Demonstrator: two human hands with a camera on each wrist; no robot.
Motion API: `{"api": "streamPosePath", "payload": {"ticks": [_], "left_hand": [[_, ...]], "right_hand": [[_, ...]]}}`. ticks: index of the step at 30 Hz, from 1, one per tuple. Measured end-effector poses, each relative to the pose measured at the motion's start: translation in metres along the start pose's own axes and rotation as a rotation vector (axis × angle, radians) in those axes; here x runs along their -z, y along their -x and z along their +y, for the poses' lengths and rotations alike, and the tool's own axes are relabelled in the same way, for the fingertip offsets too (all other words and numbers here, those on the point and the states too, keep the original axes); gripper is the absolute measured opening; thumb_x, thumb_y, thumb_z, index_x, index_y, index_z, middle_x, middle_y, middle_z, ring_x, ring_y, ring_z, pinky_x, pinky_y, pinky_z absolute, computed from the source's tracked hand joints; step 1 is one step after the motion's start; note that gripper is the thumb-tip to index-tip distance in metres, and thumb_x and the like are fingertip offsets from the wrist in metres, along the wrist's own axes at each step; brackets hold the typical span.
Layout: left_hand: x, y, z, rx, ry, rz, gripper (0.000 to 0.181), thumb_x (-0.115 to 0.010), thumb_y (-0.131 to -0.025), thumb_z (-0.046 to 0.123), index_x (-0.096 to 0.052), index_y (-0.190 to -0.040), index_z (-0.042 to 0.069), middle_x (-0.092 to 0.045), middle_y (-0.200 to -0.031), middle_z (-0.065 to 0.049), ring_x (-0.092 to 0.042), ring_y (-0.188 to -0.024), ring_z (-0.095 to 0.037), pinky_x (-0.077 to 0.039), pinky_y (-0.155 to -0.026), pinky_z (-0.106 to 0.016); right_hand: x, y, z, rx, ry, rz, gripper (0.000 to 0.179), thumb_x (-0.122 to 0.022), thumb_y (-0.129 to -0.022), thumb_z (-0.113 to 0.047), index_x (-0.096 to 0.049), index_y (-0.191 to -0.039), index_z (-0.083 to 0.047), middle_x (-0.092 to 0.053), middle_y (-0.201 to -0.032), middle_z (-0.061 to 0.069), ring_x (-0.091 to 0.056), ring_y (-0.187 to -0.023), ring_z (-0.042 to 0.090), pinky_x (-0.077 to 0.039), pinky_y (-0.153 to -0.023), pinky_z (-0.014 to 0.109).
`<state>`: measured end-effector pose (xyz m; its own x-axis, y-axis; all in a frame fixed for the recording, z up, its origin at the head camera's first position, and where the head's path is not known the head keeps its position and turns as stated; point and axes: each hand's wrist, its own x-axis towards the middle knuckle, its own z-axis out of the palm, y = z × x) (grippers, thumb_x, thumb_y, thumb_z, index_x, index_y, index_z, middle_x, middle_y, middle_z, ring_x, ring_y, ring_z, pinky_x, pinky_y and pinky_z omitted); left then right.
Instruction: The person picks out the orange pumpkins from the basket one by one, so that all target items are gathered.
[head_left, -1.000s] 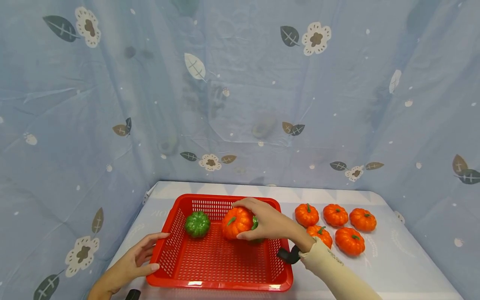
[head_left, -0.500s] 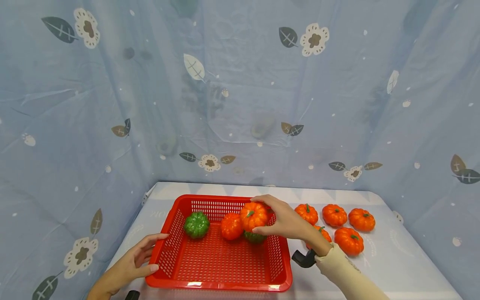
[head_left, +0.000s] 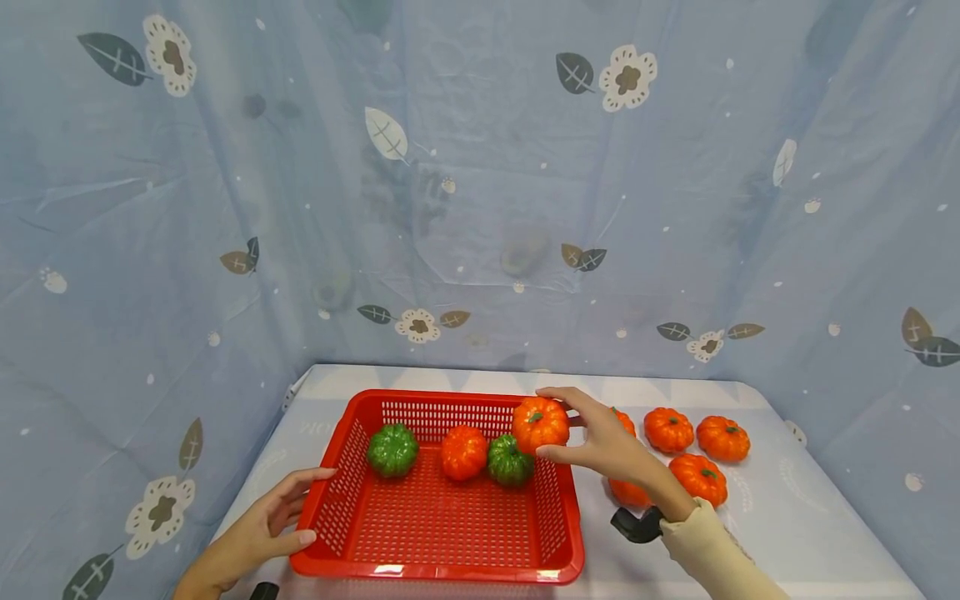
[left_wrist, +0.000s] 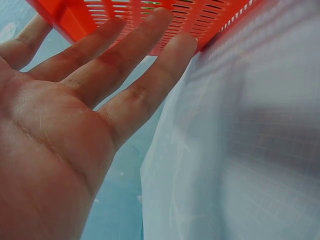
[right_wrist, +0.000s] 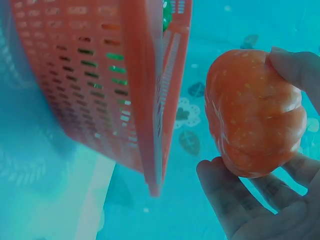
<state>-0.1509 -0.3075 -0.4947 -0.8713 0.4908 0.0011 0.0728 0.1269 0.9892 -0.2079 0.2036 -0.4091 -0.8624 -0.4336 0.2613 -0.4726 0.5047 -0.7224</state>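
Observation:
My right hand (head_left: 600,437) holds an orange toy pumpkin (head_left: 540,425) between thumb and fingers, raised at the back right corner of a red plastic basket (head_left: 450,533). In the right wrist view the held pumpkin (right_wrist: 255,112) is apart from the basket rim (right_wrist: 145,100). Inside the basket, a green pumpkin (head_left: 393,450) sits at left, an orange pumpkin (head_left: 463,452) in the middle, and another green pumpkin (head_left: 511,461) at right. My left hand (head_left: 262,525) touches the basket's left side; its fingers (left_wrist: 142,97) lie nearly straight against the slotted wall.
Several orange pumpkins (head_left: 699,479) lie on the white-covered table (head_left: 795,525) right of the basket, two partly behind my right hand. A blue floral curtain (head_left: 480,208) encloses the back and sides. A black strap piece (head_left: 636,525) juts from my right wrist.
My right hand has moved right with the orange pumpkin, from the basket's middle to its right rim. The orange and right green pumpkins inside are now uncovered. The left hand stays put.

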Motion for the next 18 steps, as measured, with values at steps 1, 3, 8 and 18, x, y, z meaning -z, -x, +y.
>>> {"api": "streamPosePath", "payload": {"ticks": [1,3,8,18], "left_hand": [[0.000,0.000,0.000,0.005,-0.002,0.005,0.062,-0.056,-0.101,-0.001,-0.030,-0.157,0.005,-0.045,-0.149,-0.014,-0.058,-0.123,-0.031,-0.055,-0.097,-0.041],[-0.001,0.000,0.001,0.012,-0.002,0.013,0.062,-0.056,-0.100,-0.001,-0.031,-0.156,0.005,-0.045,-0.149,-0.013,-0.058,-0.123,-0.029,-0.055,-0.096,-0.041],[0.000,0.000,0.000,0.011,-0.002,0.017,0.062,-0.056,-0.100,-0.001,-0.031,-0.156,0.006,-0.045,-0.149,-0.014,-0.059,-0.122,-0.028,-0.056,-0.095,-0.040],[0.002,0.000,-0.004,-0.011,0.015,-0.015,0.062,-0.054,-0.101,-0.002,-0.029,-0.157,0.007,-0.044,-0.150,-0.015,-0.057,-0.123,-0.031,-0.056,-0.095,-0.043]], "right_hand": [[0.002,0.002,0.002,-0.006,0.008,0.008,0.076,-0.086,-0.080,-0.051,-0.050,-0.146,-0.034,-0.052,-0.146,-0.011,-0.059,-0.120,0.014,-0.053,-0.099,0.038],[0.005,0.005,0.005,-0.017,0.014,0.023,0.077,-0.086,-0.080,-0.051,-0.050,-0.147,-0.034,-0.052,-0.146,-0.009,-0.060,-0.118,0.015,-0.054,-0.097,0.039],[0.014,0.016,0.015,-0.047,0.036,0.063,0.079,-0.085,-0.080,-0.051,-0.049,-0.148,-0.033,-0.052,-0.146,-0.005,-0.062,-0.118,0.020,-0.056,-0.096,0.046],[0.034,0.045,0.030,-0.191,0.011,0.132,0.080,-0.084,-0.082,-0.051,-0.047,-0.150,-0.032,-0.049,-0.148,-0.004,-0.057,-0.124,0.027,-0.054,-0.097,0.050]]}}
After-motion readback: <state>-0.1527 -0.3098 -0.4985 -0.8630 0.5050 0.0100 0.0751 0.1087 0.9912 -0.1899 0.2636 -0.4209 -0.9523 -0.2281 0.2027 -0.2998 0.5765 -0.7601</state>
